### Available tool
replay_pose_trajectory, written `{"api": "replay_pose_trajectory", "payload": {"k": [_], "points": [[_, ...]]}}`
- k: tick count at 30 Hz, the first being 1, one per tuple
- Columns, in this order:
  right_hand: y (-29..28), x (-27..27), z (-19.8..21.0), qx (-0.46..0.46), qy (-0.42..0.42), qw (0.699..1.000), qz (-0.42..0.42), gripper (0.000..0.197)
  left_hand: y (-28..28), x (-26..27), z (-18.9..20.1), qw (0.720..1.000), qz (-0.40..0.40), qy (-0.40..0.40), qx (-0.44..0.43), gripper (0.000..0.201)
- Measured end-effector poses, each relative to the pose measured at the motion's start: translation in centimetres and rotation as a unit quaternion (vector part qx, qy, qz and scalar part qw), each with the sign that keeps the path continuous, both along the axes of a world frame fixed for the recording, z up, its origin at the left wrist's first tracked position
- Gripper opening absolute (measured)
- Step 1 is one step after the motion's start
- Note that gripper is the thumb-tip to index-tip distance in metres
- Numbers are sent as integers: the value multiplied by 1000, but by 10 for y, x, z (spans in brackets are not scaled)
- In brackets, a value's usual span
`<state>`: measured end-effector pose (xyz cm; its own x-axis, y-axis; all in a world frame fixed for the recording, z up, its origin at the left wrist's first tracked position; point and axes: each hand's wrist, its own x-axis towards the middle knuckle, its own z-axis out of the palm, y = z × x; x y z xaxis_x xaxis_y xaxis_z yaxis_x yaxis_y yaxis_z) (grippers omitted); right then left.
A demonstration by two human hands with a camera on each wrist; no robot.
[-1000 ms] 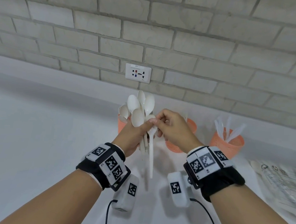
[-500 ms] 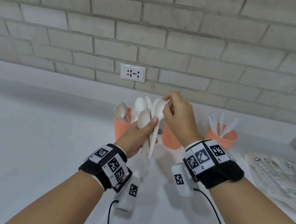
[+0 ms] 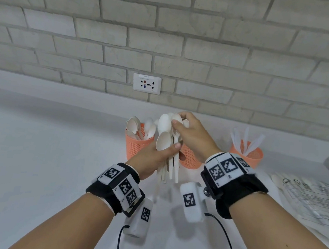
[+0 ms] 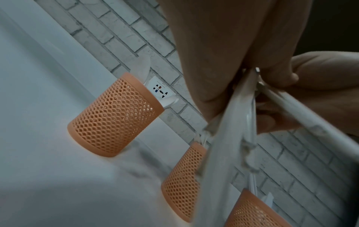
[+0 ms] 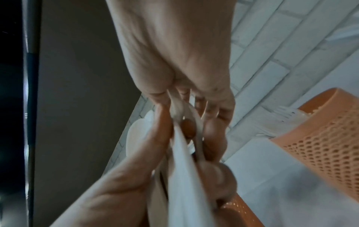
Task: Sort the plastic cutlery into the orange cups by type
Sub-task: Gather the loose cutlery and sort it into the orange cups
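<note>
My left hand (image 3: 164, 150) grips a bundle of white plastic spoons (image 3: 163, 133), bowls up and handles hanging down (image 4: 223, 153), in front of the orange mesh cups. My right hand (image 3: 179, 123) reaches over the top of the bundle and pinches one spoon (image 3: 177, 118) by its bowl; its fingers curl round white stems (image 5: 186, 138). The left cup (image 3: 138, 145) (image 4: 114, 116) holds several spoons. The middle cup (image 3: 191, 159) is partly hidden behind my hands. The right cup (image 3: 247, 154) holds several white pieces.
A clear plastic bag of cutlery (image 3: 311, 198) lies on the white counter (image 3: 45, 163) at the right. The brick wall with a socket (image 3: 147, 83) stands just behind the cups. Fork tines (image 5: 285, 112) stick out of a cup (image 5: 320, 145) beside my right hand.
My right hand has slid up from the spoon necks to the bowls at the top of the bundle. The bundle has moved up and closer to the cups.
</note>
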<state>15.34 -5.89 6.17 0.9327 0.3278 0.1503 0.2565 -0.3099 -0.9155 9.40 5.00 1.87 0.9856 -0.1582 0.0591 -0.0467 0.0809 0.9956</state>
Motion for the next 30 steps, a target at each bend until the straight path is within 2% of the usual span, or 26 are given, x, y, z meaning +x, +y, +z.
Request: {"api": "replay_pose_trajectory", "payload": {"k": [4, 7, 10, 13, 17, 19, 22, 23, 25, 26, 28, 30], "points": [[-6, -1, -3, 66, 82, 993, 50, 15, -7, 0, 1, 1000, -19, 8, 9, 23], [-11, -6, -4, 126, 126, 984, 25, 12, -14, 0, 1, 1000, -13, 9, -1, 32], [-14, -4, -7, 145, 89, 985, -14, 11, -16, 3, 1, 999, -4, 2, -43, 38], [-13, -8, -5, 162, 63, 984, -36, 8, -15, 6, 4, 996, 19, -14, -86, 33], [-5, -15, -7, 133, 26, 989, -56, 8, -15, 9, 0, 997, 34, -24, -59, 36], [0, -16, -8, 133, 36, 990, -36, 10, -11, 10, -1, 998, 40, -12, -50, 35], [2, -15, -17, 138, 99, 985, 19, 37, 0, 10, 2, 996, 70, -4, -50, 23], [3, -16, -22, 144, 129, 980, 53, 45, 4, 11, 4, 995, 80, -1, -60, 23], [6, -19, -32, 167, 193, 957, 139, 44, 9, 14, 6, 993, 95, 14, -72, 23], [7, -18, -35, 192, 227, 939, 170, 39, 9, 13, 8, 994, 101, 17, -44, 24], [8, -16, -34, 235, 278, 910, 198, 22, 11, 15, 9, 988, 120, -2, 96, 24], [9, -12, -31, 231, 280, 907, 214, 12, 17, 16, 13, 965, 150, -18, 217, 22]]}}
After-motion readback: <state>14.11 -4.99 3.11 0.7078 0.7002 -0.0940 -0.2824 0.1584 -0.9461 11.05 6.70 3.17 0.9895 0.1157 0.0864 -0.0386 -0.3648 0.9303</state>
